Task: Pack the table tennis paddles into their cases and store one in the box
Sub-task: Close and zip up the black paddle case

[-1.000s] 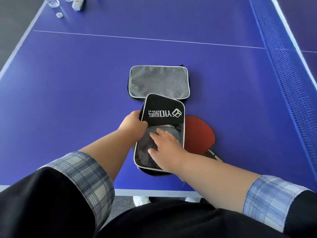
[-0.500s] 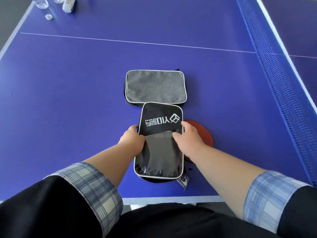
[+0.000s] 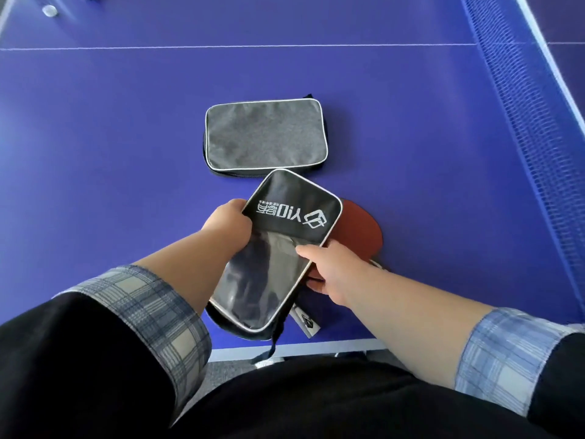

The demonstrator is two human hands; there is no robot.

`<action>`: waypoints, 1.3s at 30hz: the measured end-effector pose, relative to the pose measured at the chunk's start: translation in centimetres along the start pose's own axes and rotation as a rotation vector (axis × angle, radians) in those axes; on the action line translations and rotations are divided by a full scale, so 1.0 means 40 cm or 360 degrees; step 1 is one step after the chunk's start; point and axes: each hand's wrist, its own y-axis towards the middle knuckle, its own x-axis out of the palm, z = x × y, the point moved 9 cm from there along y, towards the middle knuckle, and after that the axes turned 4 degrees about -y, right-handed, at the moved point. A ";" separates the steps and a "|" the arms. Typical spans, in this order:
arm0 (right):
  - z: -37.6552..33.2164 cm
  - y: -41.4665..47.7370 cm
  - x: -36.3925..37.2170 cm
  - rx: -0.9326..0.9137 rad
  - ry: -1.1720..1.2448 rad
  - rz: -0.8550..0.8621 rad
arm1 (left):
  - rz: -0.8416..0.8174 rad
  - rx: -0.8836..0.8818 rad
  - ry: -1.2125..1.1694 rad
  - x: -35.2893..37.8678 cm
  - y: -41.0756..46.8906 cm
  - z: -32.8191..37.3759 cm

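A black paddle case (image 3: pixel 278 248) with a white logo and a clear window lies tilted near the table's front edge. My left hand (image 3: pixel 229 221) grips its left edge. My right hand (image 3: pixel 329 269) grips its right edge, thumb on top and fingers beneath. A red paddle (image 3: pixel 359 231) lies on the table under the case's right side, mostly covered; its handle is hidden. A second, grey-faced case (image 3: pixel 264 136) lies flat and closed just beyond. No box is in view.
The blue table tennis table (image 3: pixel 110 153) has a white line across the far part. The net (image 3: pixel 535 122) runs along the right. A bottle cap (image 3: pixel 50 10) sits at the far left corner. The table's front edge (image 3: pixel 316 345) is close below the case.
The lid of the black case went from raised to shut flat. The case has now turned clockwise and tilted. My right hand moved from inside it to its right edge.
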 end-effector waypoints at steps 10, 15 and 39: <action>0.129 -0.033 0.080 0.0207 0.0593 -0.0506 | 0.0038 0.0025 0.0443 0.046 0.011 0.072; 0.159 -0.054 0.098 0.0292 0.0724 -0.0728 | -0.0149 0.0114 0.0643 0.091 0.024 0.102; 0.104 -0.006 -0.105 0.0087 0.0663 -0.0504 | -0.0216 0.0686 0.1009 0.188 0.007 0.330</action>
